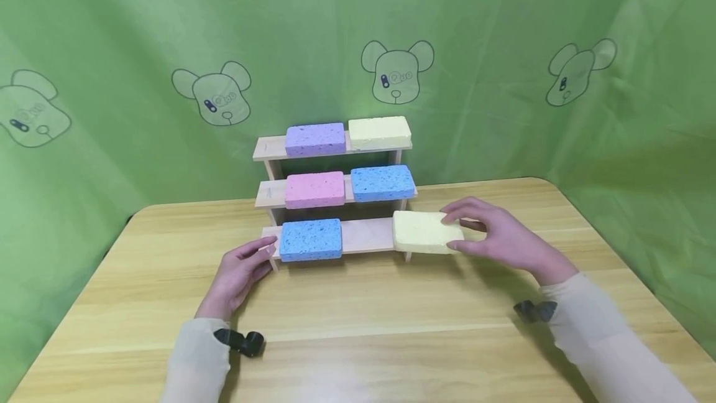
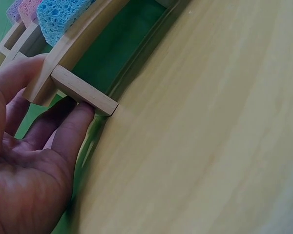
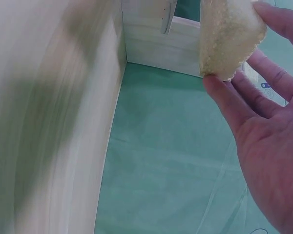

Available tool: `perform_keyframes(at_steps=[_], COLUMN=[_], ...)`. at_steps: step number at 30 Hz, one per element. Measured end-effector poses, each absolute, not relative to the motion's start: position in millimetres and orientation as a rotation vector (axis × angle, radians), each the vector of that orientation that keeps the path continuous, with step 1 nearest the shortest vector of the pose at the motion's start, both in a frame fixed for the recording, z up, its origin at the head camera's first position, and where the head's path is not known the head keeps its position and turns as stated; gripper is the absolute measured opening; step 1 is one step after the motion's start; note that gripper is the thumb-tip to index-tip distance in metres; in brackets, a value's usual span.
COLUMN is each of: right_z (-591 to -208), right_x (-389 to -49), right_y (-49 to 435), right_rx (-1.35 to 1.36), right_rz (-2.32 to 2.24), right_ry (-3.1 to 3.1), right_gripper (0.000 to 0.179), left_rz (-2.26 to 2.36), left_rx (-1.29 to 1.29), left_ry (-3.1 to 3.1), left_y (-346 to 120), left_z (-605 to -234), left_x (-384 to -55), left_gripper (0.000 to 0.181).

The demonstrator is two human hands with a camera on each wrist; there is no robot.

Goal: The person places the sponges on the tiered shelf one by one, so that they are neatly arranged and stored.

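My right hand [image 1: 495,235] pinches a pale yellow sponge [image 1: 422,232] by its right end, at the right end of the lowest step of a three-step wooden rack [image 1: 366,235]. In the right wrist view, the thumb and fingers hold the yellow sponge [image 3: 229,39] on opposite sides. My left hand [image 1: 240,269] grips the left end of that step. The left wrist view has its fingers around the board's end [image 2: 41,87] and against the leg [image 2: 85,90]. A blue sponge [image 1: 310,240] lies on the lowest step, close to the left fingertips.
A pink sponge [image 1: 315,189] and another blue sponge [image 1: 383,183] sit on the middle step. The top step bears a purple sponge [image 1: 316,140] and a second pale yellow sponge [image 1: 380,133]. Green cloth [image 1: 313,30] hangs behind the wooden table [image 1: 347,341].
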State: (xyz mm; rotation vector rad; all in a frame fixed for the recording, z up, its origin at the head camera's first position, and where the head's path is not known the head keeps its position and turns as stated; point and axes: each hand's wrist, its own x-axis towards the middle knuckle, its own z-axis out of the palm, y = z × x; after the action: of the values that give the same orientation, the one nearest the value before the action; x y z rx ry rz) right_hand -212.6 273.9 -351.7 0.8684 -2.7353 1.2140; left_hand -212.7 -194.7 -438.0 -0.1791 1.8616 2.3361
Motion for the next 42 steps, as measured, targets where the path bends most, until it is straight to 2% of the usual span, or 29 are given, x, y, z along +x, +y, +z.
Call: perform_keyframes(at_steps=[22,32,42], right_z=[-356,-363,-362], right_x=[-218,-224,-226], right_y=[256,242,226], right_rx=[0.918,0.958,0.954], right_rz=[1.303,1.264,1.189], right_ry=[-2.707,-2.732,-2.751], right_gripper=[0.035,0.038,0.040], left_rz=[2.323,2.334,2.333], left_rx=[-0.164,-0.206,-0.184], left_ry=[1.874,1.866,1.876], left_y=[-193,-192,-193], left_z=[-437,-436,-438], left_x=[-214,-213,-213], left_gripper=[0.037,0.030,0.036])
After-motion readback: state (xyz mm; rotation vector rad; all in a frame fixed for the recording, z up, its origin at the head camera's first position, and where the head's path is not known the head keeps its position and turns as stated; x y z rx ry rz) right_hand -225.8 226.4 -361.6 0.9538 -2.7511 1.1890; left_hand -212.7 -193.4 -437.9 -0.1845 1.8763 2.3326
